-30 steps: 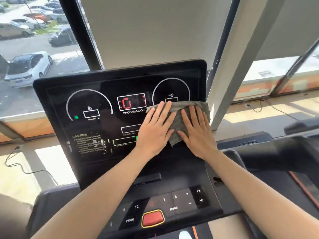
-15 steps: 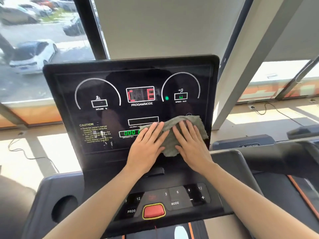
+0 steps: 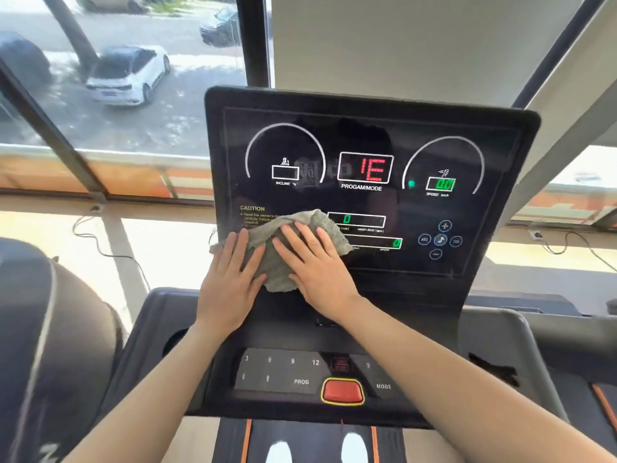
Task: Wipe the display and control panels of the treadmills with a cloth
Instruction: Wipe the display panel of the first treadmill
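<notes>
Cloth [image 3: 277,259] has slid from the display's lower middle to its lower-left corner, now covering part of the CAUTION label [image 3: 252,208]. Left hand [image 3: 230,282] and right hand [image 3: 317,265] both lie flat on it, fingers straight, pressing, not gripping. Grey rag looks light, soft and limp, bunched between the hands, so it likely folds under itself if pushed from one edge. Best driven by palm pressure over its middle. Treadmill display [image 3: 367,128] is glossy, probably low friction and easy to smear. Lower control panel [image 3: 283,372] looks not yet wiped; go light around the red stop button [image 3: 342,390].
</notes>
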The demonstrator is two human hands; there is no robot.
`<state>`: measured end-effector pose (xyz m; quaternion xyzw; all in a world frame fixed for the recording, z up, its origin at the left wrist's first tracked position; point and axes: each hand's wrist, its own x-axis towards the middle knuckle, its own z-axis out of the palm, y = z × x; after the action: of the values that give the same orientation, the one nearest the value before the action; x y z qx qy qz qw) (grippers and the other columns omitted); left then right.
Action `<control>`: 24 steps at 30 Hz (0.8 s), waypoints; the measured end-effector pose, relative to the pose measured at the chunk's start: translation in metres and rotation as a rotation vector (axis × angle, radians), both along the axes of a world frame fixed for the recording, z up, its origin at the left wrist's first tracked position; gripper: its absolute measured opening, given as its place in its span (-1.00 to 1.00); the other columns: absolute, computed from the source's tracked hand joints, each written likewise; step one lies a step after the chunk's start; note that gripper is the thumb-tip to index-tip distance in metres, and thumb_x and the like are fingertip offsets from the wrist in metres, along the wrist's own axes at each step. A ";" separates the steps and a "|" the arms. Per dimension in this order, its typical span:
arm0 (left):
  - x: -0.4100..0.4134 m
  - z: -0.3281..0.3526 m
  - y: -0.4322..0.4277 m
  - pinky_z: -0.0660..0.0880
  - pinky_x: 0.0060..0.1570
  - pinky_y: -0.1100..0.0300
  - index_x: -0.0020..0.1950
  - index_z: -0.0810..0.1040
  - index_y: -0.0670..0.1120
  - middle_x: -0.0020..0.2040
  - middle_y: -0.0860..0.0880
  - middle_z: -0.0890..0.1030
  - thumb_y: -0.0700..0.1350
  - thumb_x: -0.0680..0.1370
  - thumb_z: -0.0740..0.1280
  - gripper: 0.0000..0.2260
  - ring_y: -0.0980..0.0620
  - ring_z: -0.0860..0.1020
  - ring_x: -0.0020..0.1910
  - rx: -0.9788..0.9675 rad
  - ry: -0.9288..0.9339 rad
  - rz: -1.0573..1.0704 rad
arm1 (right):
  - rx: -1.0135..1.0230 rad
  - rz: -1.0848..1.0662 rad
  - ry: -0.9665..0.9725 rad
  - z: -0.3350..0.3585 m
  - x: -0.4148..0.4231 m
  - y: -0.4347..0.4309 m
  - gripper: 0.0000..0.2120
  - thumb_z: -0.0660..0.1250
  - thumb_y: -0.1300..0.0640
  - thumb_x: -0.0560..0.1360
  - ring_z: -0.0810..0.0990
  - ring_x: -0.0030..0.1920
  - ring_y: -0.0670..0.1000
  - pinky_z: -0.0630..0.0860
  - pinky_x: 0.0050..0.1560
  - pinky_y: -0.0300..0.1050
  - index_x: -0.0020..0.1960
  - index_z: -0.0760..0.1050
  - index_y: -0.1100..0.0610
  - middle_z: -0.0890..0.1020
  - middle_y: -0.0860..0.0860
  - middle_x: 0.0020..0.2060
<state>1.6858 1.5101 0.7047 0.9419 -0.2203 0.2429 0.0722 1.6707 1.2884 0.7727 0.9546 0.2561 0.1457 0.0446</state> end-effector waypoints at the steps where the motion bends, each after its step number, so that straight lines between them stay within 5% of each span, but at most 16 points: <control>1: -0.002 -0.003 0.009 0.29 0.48 -0.23 0.57 0.31 -0.13 0.63 -0.22 0.13 0.07 0.68 0.15 -0.50 -0.26 0.10 0.61 -0.016 0.014 0.007 | -0.009 0.011 0.009 -0.002 0.002 0.011 -0.30 0.29 0.06 0.57 -0.05 0.60 0.14 -0.11 0.58 0.15 0.62 0.07 0.06 0.05 0.07 0.61; 10: -0.040 -0.025 0.036 0.53 0.26 -0.17 0.59 0.31 -0.14 0.64 -0.21 0.13 -0.20 0.59 0.36 -0.44 -0.28 0.28 0.54 -0.241 0.176 0.046 | -0.143 0.078 0.085 -0.031 -0.018 0.065 -0.35 0.05 0.11 0.55 -0.05 0.60 0.13 -0.12 0.58 0.11 0.62 0.00 0.15 -0.02 0.07 0.62; 14: -0.054 -0.030 0.035 0.53 0.20 -0.13 0.46 0.50 -0.15 0.58 -0.24 0.27 -0.10 0.60 0.35 -0.58 -0.26 0.48 0.33 -0.233 0.141 0.067 | -0.222 0.100 0.163 -0.047 -0.039 0.054 -0.35 -0.09 0.13 0.53 -0.08 0.61 0.11 -0.10 0.58 0.09 0.62 -0.07 0.19 -0.06 0.08 0.62; 24: -0.045 -0.024 -0.031 0.55 0.18 0.05 0.21 0.62 -0.29 0.31 -0.27 0.52 -0.20 0.59 0.43 -0.75 -0.18 0.55 0.17 -0.387 0.075 -0.117 | 0.141 0.027 0.025 -0.071 -0.058 -0.024 -0.55 0.10 0.30 0.57 0.34 0.49 0.14 0.28 0.48 0.14 0.45 0.41 0.23 0.40 0.12 0.47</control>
<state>1.6410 1.4789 0.6804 0.9045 -0.2208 0.2410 0.2740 1.6128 1.2643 0.7020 0.9535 0.2586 0.1520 -0.0282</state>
